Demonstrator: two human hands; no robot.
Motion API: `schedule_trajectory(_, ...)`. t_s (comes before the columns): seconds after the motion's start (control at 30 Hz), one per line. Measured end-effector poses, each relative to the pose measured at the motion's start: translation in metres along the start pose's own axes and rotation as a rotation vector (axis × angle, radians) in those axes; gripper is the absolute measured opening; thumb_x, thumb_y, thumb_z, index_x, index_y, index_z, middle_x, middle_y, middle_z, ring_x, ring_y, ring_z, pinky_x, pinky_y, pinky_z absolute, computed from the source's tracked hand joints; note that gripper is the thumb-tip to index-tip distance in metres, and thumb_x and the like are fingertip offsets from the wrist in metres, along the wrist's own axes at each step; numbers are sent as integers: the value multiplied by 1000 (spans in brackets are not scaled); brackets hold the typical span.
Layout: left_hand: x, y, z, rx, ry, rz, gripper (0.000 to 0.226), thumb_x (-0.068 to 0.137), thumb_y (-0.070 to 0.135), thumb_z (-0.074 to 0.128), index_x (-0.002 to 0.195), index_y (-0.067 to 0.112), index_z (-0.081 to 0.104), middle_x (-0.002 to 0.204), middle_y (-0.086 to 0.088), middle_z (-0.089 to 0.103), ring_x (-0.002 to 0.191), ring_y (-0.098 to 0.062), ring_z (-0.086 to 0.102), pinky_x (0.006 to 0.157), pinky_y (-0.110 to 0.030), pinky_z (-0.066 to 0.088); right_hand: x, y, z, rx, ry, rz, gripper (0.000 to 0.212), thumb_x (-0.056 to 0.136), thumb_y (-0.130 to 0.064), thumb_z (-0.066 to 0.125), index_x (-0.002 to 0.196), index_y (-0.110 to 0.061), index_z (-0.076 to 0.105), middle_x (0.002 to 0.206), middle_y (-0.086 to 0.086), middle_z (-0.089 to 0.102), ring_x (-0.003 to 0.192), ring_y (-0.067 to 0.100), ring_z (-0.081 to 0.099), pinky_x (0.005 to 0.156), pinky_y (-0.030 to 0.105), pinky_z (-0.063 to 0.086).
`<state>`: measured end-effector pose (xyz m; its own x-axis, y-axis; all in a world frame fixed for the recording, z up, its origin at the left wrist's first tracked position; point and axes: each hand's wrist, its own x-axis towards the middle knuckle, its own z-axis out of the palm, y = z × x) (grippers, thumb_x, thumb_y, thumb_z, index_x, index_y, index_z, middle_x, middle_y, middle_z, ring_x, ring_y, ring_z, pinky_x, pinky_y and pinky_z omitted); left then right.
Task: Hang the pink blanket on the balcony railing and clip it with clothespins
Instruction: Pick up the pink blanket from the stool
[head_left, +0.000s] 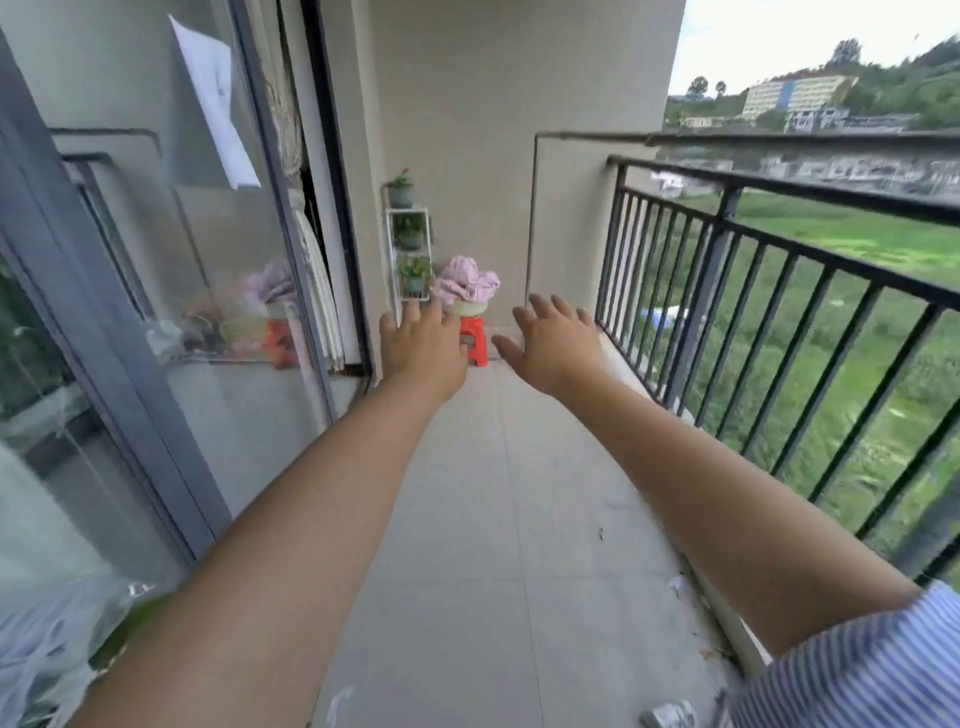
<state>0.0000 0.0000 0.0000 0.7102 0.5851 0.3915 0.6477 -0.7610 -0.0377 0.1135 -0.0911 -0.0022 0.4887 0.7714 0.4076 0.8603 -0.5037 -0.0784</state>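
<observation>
The pink blanket (466, 283) lies bunched up in a pale basin (470, 308) on a red stool (475, 340) at the far end of the balcony. The black metal balcony railing (789, 249) runs along the right side. My left hand (423, 348) and my right hand (556, 345) are both stretched forward with fingers spread, holding nothing, well short of the blanket. No clothespins are visible.
A sliding glass door (171, 291) lines the left side, with a paper stuck to it. A white plant rack (410, 254) with potted plants stands against the far wall beside the stool. A grey tiled floor (498, 519) runs between door and railing, with small debris near the right edge.
</observation>
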Motion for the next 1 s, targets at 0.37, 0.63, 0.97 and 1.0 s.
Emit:
schedule_trajectory(0.37,129,8,197,-7,-423,63,41,91,35,36,124,11,44,131,-11,46,124,-29,38,98,-42,34,103,84,192,26,-341,140,48,87,-45,41,122,-13,46,130,9,46,123,29,39,99,40,33)
schedule_trajectory(0.63,357,7,291,5,-492,29,43,92,35,34,126,12,42,134,-10,45,125,-28,38,99,-42,34,313,174,277,62,-397,193,50,88,-44,42,126,-13,42,137,10,42,127,28,37,101,38,35)
schedule_trajectory(0.97,621,-22,402,-7,-419,-5,45,92,38,36,129,12,40,135,-11,44,127,-28,37,100,-41,34,579,240,383,62,-368,159,50,87,-43,44,126,-12,42,136,11,42,127,29,36,101,42,35)
schedule_trajectory(1.0,651,-27,415,-20,-397,-4,45,91,38,38,128,12,41,134,-12,44,127,-28,37,100,-41,34,609,246,395,63,-348,153,49,86,-43,45,124,-12,44,134,12,44,126,29,38,100,42,36)
